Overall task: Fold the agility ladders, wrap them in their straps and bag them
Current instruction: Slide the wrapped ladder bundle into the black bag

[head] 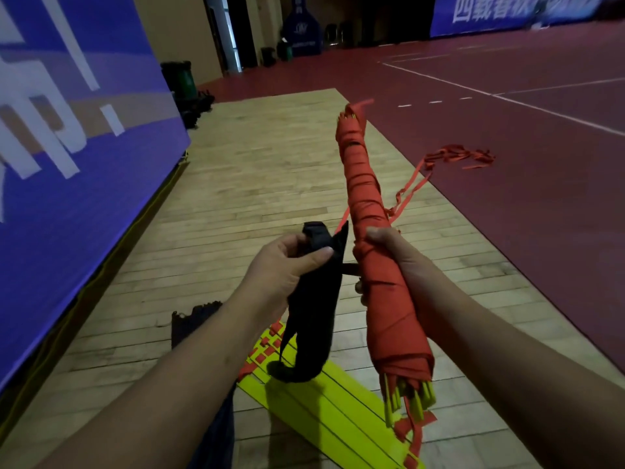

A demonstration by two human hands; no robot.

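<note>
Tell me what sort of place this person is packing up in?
Most likely an indoor sports hall: a red court floor marked with white lines, a wooden floor strip, and big blue banners along the walls.

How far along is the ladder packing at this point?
Done: one ladder bundle is folded and strap-wrapped, in the right hand. In hand: the left hand grips the black bag, bundle not yet inside. Left: the yellow ladder on the floor, unwrapped.

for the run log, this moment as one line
left hand: grips black bag | right hand: grips wrapped ladder bundle | bundle: outside bag | floor: yellow ladder lying
</note>
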